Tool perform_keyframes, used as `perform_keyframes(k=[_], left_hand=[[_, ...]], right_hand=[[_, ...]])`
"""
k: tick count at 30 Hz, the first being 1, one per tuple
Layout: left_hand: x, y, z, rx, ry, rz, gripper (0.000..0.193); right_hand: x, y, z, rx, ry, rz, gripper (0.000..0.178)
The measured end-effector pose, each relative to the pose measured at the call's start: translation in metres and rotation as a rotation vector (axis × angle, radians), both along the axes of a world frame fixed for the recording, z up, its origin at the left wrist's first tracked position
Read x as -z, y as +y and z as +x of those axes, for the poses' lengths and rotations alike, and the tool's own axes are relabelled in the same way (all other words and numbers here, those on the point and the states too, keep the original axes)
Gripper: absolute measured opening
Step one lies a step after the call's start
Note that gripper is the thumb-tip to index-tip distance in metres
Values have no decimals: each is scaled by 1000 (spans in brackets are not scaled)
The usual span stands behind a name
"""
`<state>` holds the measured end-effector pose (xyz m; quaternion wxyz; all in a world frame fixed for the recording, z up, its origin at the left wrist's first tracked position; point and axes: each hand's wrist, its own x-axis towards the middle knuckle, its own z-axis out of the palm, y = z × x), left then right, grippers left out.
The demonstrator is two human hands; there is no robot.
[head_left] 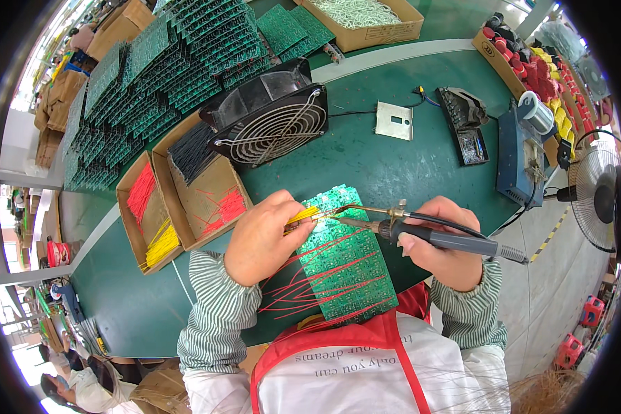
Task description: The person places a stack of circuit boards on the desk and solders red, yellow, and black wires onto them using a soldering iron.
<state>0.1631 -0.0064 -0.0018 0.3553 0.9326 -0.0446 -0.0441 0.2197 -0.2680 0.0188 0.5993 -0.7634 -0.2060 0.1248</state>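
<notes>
In front of me lies a green circuit board panel (348,276), with several red wires (293,286) attached across it and trailing off to its left. My left hand (263,238) is closed around a bunch of yellow wires (302,215), whose ends reach the board's upper part. A grey-handled soldering iron (455,241) with a thin curved solder feed tube is gripped in my right hand (448,241). Its tip (345,221) is at the yellow wire ends; whether it touches a joint is too small to tell.
Cardboard trays (203,234) of red, yellow and black wires stand left, beside a black fan (276,124). Stacked circuit boards (165,69) fill the far left. A blue soldering station (521,159) with a solder spool (535,112), an iron stand (466,124) and a metal plate (394,121) are at right.
</notes>
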Motion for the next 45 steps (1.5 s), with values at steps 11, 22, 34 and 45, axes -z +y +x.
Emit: perform_keyframes(k=[11, 22, 34, 45], left_hand=[[-30, 3, 1, -218, -243, 24, 13], [-1, -41, 23, 19, -157, 16, 15], [6, -43, 28, 2, -113, -13, 18], [6, -42, 27, -4, -114, -15, 18]], right_hand=[[-5, -24, 0, 90, 8, -45, 18], [-3, -29, 4, 146, 117, 22, 18], [1, -24, 9, 142, 133, 29, 18], [-4, -27, 8, 163, 131, 39, 18]])
